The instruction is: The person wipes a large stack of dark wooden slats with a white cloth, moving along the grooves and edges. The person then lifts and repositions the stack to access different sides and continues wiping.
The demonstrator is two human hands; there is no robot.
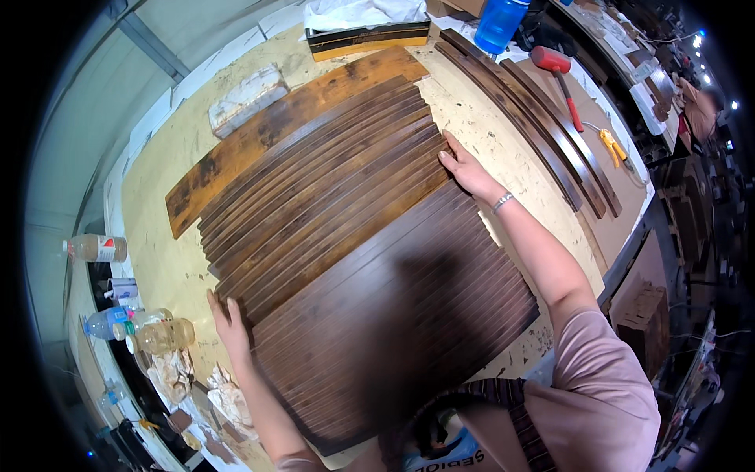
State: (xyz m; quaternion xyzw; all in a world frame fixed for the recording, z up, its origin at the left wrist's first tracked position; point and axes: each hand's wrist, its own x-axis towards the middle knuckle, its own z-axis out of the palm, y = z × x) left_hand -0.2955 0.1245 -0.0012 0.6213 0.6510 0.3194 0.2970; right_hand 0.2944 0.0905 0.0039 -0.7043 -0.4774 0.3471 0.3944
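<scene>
Flatly, hands (pixel 230 318) (pixel 464 167) pressing slat row (pixel 330 204) ends, bare tabletop (pixel 487 134) beyond

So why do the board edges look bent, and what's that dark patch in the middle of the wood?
Head view: the fisheye lens bows straight edges toward the rim, so the dark wooden slats and the table edge curve; the corners go black. The dark patch on the nearer slats looks like the person's own shadow. Lamps at upper right flare blue-white.
</scene>
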